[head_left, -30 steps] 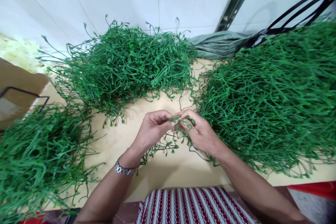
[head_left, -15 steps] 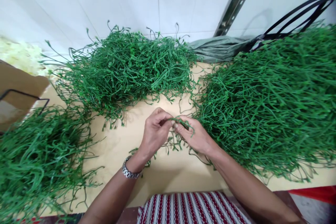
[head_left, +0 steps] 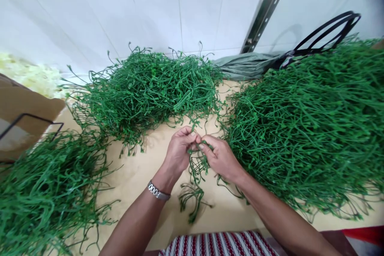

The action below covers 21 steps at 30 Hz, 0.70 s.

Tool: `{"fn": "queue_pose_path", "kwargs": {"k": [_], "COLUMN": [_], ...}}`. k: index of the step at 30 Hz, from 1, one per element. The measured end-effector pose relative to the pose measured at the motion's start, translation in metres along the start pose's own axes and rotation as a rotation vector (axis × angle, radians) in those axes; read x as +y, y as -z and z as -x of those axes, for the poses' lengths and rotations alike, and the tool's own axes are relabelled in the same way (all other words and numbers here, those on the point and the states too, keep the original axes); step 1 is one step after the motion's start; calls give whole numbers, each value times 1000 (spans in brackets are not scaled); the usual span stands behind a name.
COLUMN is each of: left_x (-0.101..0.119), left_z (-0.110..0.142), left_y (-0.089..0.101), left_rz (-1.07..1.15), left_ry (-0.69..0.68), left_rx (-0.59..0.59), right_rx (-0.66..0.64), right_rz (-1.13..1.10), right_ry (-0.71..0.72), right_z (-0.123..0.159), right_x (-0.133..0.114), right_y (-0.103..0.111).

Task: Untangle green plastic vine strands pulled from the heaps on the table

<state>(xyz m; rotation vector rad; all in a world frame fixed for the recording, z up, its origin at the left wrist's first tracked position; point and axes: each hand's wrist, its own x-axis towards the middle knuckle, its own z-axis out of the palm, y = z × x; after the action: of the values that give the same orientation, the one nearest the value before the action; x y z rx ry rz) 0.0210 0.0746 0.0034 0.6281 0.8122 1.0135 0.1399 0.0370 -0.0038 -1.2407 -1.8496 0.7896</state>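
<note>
My left hand (head_left: 179, 148), with a metal watch on its wrist, is closed in a pinch on a thin green plastic-looking stem (head_left: 193, 127) whose branched tip points up past the fingers. Close against it, my right hand (head_left: 221, 157) is closed too, thumb and forefinger pressed on green stem pieces (head_left: 207, 144). The fingertips of both hands nearly touch, and they partly hide what lies between them. Below the hands, a small cluster of loose green stems (head_left: 193, 196) rests on the tan tabletop (head_left: 135, 180).
Heaps of similar green stems lie at the back (head_left: 150, 92), on the right (head_left: 309, 128) and on the left (head_left: 48, 192). A cardboard box (head_left: 30, 108) stands at far left by pale yellow material (head_left: 30, 76). Grey-green cloth (head_left: 246, 66) and black loops (head_left: 327, 30) lie along the tiled wall.
The stem that lay across both hands now points upward from the left fingers. The left hand has turned, uncovering the loose stems below. The camera view has tilted upward slightly.
</note>
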Motion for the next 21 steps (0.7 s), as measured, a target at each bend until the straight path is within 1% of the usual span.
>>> {"fn": "queue_pose_path", "kwargs": {"k": [2,3,4,5,7,8,10,12,14,18,21], "left_x": [1,2,3,4,7,9,10,9,6,1,1], "left_z": [-2,-2,-2,-2,0,2,5,7,8,9,10], "left_y": [-1,-1,-1,-1,0,1,1,-1,-2,-5,-4], "left_rz": [-2,-7,-18,-34,-80,-105,-145,-170,-190,-211,-104], "left_ry": [12,17,16,4,-44,-74,-128,-165,-185,-205,-187], "left_rx": [-7,-10,-15,-20,-33,-38,-42,-38,-20,1,-21], "right_rx": [-34,-36,-16,17,88,115,127,92,27,-55,-68], "right_rz": [26,40,58,77,85,68,-14,-108,-151,-118,-145], "right_ry": [115,143,141,117,24,-21,-107,-167,-184,-203,-169], "right_z": [2,2,2,2,0,0,-1,-1,-1,0,-2], "right_x": [-2,-3,-3,-3,-1,0,3,5,6,5,3], "right_y": [3,6,9,13,20,23,25,22,17,10,11]}}
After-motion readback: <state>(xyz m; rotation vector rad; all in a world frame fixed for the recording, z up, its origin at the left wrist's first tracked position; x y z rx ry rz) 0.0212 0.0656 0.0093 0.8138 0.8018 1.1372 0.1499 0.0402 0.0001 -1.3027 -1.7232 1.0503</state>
